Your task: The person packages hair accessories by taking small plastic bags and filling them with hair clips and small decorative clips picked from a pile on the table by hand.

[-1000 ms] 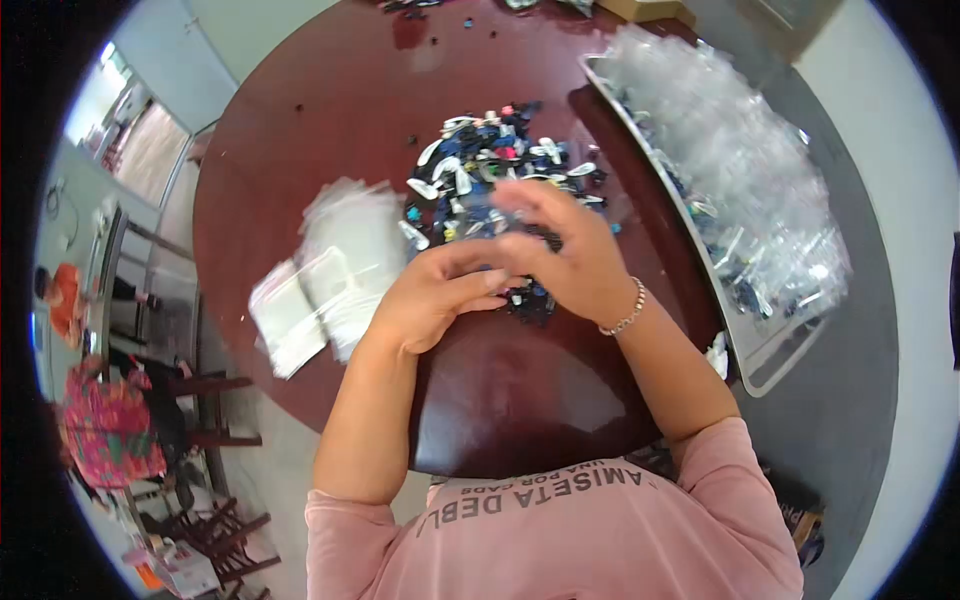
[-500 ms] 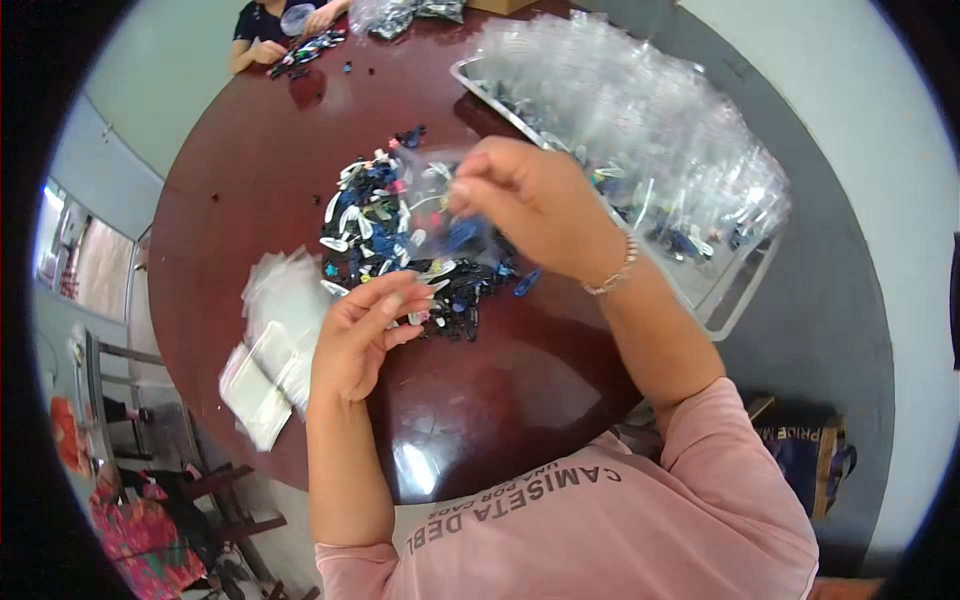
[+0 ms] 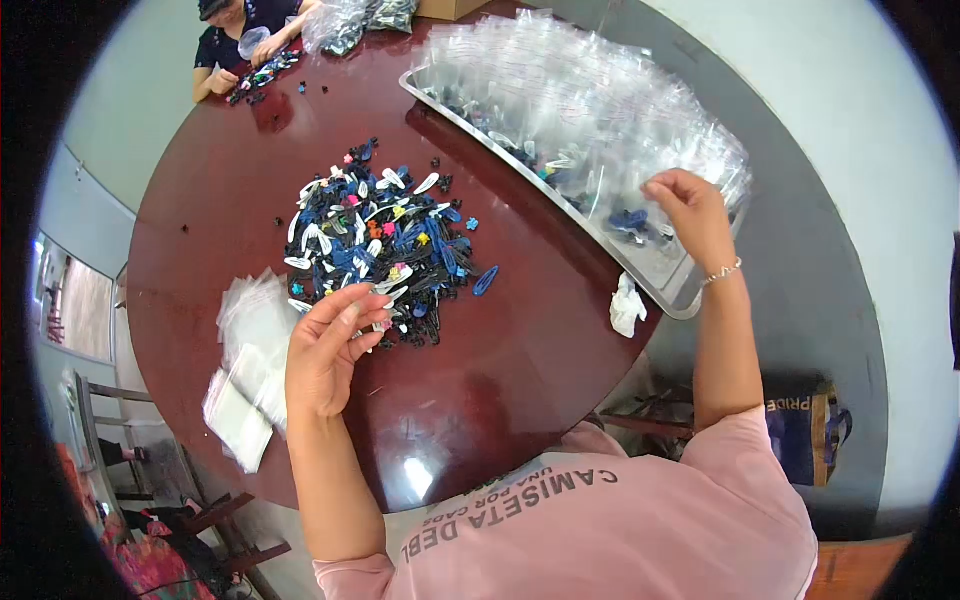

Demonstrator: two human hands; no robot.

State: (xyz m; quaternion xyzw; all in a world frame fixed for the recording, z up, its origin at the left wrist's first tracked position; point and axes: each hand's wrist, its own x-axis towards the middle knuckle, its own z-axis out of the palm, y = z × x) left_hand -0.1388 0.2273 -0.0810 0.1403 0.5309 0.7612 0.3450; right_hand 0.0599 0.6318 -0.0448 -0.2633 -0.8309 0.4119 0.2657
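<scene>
My left hand [image 3: 325, 345] is held over the near edge of a pile of hair clips [image 3: 375, 240], its thumb and fingertips pinched together. Whatever may be between those fingertips is too small to make out. The pile mixes white, navy and black snap clips with small coloured flower-shaped clips. Over the right part of a metal tray [image 3: 684, 302], my right hand [image 3: 697, 212] pinches what looks like the top of a clear plastic bag. Dark blue clips [image 3: 628, 221] show just below its fingertips. Many filled clear bags [image 3: 580, 90] lie in overlapping rows in the tray.
Flat clear bags [image 3: 255, 325] lie stacked left of my left hand. A crumpled white tissue [image 3: 627, 306] sits by the table's right edge. One blue clip [image 3: 486, 280] lies apart from the pile. Across the round table [image 3: 200, 300], another person [image 3: 250, 40] handles a smaller clip heap.
My right hand has moved from above the clip pile rightward to the tray, carrying the clear bag. My left hand stays pinched near the pile. The view has shifted slightly.
</scene>
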